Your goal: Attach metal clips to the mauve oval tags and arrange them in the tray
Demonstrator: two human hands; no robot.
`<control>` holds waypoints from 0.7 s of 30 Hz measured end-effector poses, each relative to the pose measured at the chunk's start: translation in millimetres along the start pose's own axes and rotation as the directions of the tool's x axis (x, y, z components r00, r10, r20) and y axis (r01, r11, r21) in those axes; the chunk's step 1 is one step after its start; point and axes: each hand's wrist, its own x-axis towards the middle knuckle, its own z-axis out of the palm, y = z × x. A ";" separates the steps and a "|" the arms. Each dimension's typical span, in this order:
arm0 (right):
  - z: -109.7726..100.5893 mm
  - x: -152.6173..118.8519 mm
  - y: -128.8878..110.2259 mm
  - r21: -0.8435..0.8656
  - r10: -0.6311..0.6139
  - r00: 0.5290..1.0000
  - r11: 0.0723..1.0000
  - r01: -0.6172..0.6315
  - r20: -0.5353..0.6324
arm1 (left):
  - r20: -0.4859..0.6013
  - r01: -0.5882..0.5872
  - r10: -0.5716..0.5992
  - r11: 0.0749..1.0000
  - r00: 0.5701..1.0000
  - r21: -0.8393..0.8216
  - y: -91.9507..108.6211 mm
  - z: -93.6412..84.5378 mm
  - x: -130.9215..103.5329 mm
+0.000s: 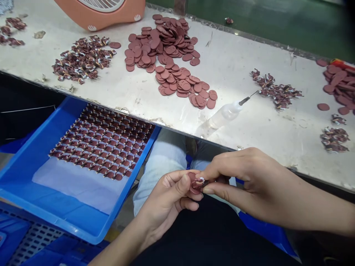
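My left hand [177, 192] pinches a reddish-brown oval base [191, 177] between thumb and fingers, above my lap. With thumb and forefinger, my right hand [244, 184] grips a small brown-and-white figurine [200, 181] against the face of that base. Fingers cover part of both pieces. On the bench ahead lie a heap of loose oval bases [169, 48] and a clear squeeze bottle with a needle tip [226, 114], tilted on its side. Small figurines are piled at the left [83, 59] and at the right [277, 90].
A blue tray [104, 225] below the bench's left edge holds rows of figurines on bases over a white sheet [77, 184]. An orange fan [111, 16] stands at the back left. More oval bases [342, 83] lie far right. Beyond the bench runs a green surface [263, 27].
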 end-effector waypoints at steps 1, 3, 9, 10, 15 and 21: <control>-0.3 0.1 0.4 -0.004 0.007 1.000 1.000 -0.007 0.004 | 0.001 0.000 0.000 1.000 1.000 -0.003 0.3 0.0 0.2; -0.9 0.3 1.3 -0.011 0.015 1.000 1.000 -0.015 0.009 | 0.002 0.002 -0.002 1.000 1.000 -0.008 0.8 0.0 0.4; -2.1 1.4 1.2 -0.023 0.017 1.000 1.000 -0.016 0.019 | 0.008 0.004 -0.004 1.000 1.000 -0.012 2.8 -1.1 1.1; -2.0 1.8 0.8 -0.029 0.016 1.000 0.999 -0.015 0.015 | 0.010 0.002 -0.002 1.000 1.000 -0.008 3.1 -1.5 1.3; -0.3 4.7 -0.9 -0.072 -0.015 1.000 0.997 0.016 0.014 | -0.006 -0.007 0.007 1.000 1.000 -0.004 3.8 -2.1 1.4; 2.2 6.3 -0.8 -0.180 -0.026 0.999 0.983 0.031 0.029 | -0.045 -0.026 0.026 1.000 0.999 -0.007 3.5 -0.6 -2.0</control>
